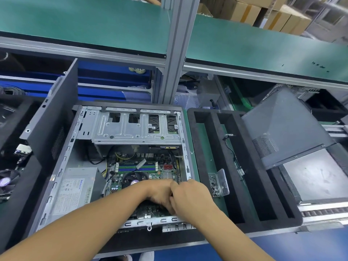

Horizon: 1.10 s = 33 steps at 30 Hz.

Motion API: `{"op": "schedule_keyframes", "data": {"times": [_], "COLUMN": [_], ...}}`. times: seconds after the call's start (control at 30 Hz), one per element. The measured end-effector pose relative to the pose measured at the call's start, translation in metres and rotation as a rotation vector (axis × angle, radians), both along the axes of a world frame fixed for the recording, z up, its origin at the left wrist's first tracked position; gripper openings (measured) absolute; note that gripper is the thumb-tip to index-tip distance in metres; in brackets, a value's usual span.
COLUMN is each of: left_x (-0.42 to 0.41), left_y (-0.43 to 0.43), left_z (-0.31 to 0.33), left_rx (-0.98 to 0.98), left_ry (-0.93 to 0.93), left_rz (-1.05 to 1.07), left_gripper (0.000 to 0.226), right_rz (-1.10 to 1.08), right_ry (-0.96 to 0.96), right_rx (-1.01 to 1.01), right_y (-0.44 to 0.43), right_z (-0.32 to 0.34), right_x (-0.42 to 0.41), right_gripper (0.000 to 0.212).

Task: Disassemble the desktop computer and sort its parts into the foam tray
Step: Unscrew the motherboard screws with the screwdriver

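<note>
- Left hand (160, 193) and right hand (190, 198) met, fingers curled, over the motherboard (162, 166); any grip was hidden.
- The desktop computer (75, 189) lay open beside the foam tray (267, 226).
- The board seemed stiff but fragile; its edges suited gripping.

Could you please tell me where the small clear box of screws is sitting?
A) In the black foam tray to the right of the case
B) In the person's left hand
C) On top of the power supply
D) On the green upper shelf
A: the clear box of screws lies in the black foam tray, right of the open computer case, apart from the left hand.
</note>
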State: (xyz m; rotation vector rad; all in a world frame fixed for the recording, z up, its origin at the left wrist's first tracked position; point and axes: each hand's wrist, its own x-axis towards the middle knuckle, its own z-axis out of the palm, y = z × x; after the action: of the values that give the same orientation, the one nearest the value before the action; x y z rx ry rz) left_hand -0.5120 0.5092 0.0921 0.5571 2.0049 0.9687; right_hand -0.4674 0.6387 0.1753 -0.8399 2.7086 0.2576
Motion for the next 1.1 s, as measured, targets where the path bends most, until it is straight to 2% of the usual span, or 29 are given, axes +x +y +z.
{"op": "schedule_keyframes", "data": {"times": [0.17, 0.4, 0.47, 0.5, 0.53, 0.63, 0.77, 0.87, 0.97, 1.1], "left_x": [0.000, -0.001, 0.000, 0.001, 0.002, 0.005, 0.009, 0.014, 0.019, 0.026], "left_y": [0.000, -0.003, -0.001, -0.001, -0.001, -0.002, -0.001, 0.002, 0.006, 0.014], "left_z": [0.001, 0.009, 0.009, 0.010, 0.011, 0.016, 0.014, 0.014, 0.022, 0.028], "left_rx": [0.016, -0.052, -0.109, -0.120, -0.106, -0.078, -0.199, -0.355, -0.477, -0.469], "left_ry": [0.005, 0.044, 0.085, 0.089, 0.097, 0.058, 0.188, 0.279, 0.377, 0.422], "left_rz": [-0.021, -0.058, -0.088, -0.088, -0.081, -0.045, -0.129, -0.323, -0.482, -0.493], "left_gripper": [0.030, 0.012, 0.024, 0.020, 0.013, 0.026, 0.041, 0.029, 0.017, 0.020], "right_rz": [-0.047, -0.029, -0.023, -0.021, -0.014, 0.001, -0.033, -0.050, -0.087, -0.108], "right_ry": [-0.040, -0.011, 0.015, 0.023, 0.030, 0.018, -0.051, -0.158, -0.216, -0.217], "right_rx": [-0.060, -0.081, -0.083, -0.070, -0.050, 0.005, -0.063, -0.215, -0.293, -0.288], "right_y": [0.002, 0.002, 0.002, 0.002, 0.002, 0.001, 0.003, 0.007, 0.012, 0.014], "right_z": [0.004, 0.002, 0.000, 0.000, -0.002, -0.003, 0.003, 0.011, 0.018, 0.024], "right_x": [0.001, 0.003, 0.003, 0.003, 0.003, 0.001, -0.003, -0.007, -0.012, -0.011], "right_gripper": [0.036, 0.037, 0.042, 0.043, 0.040, 0.028, 0.022, 0.004, 0.007, 0.004]}}
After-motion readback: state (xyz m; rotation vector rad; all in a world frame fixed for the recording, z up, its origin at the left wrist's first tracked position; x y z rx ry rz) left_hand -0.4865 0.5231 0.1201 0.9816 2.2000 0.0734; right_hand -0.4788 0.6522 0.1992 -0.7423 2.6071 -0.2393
